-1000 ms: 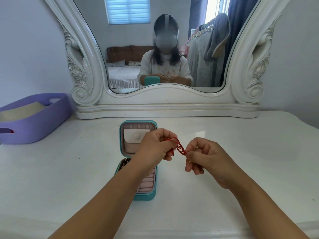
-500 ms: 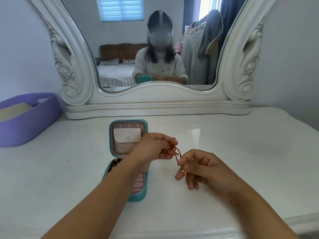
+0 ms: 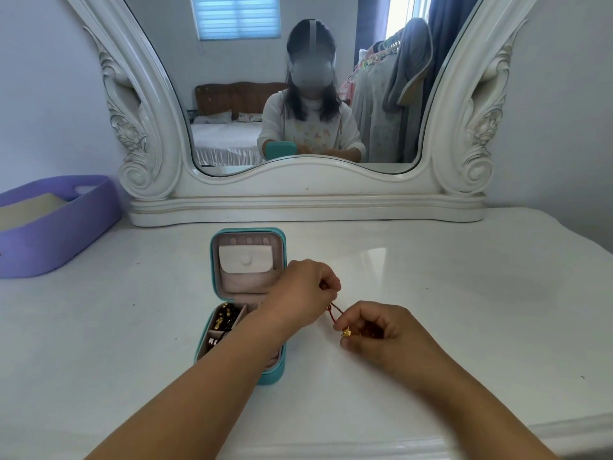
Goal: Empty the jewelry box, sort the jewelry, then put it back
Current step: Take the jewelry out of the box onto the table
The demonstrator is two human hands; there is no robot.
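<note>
She sits at the white table (image 3: 431, 277) with the box (image 3: 247, 283) open in front of her, lid tipped up toward the mirror (image 3: 308, 190). Both hands are just right of the box, over the tabletop. The left hand (image 3: 303, 290) has its fingers curled, pinching one end of a red cord (image 3: 333, 312); the right hand (image 3: 381, 330) pinches the other end, where a small gold charm (image 3: 347, 333) sits at its fingertips. The cord runs short and fairly taut between them, near the table, though I can't tell if it touches it.

By my reckoning the job has barely started. The cord looks like the only piece out so far. The box's near-left compartment still holds a heap of dark and gold pieces (image 3: 224, 318), with something more in the slot nearer her. No sorted groups lie on the table that I can see, so most of the emptying, all the sorting and the refilling are left. A purple basket (image 3: 66, 234) sits far left.
</note>
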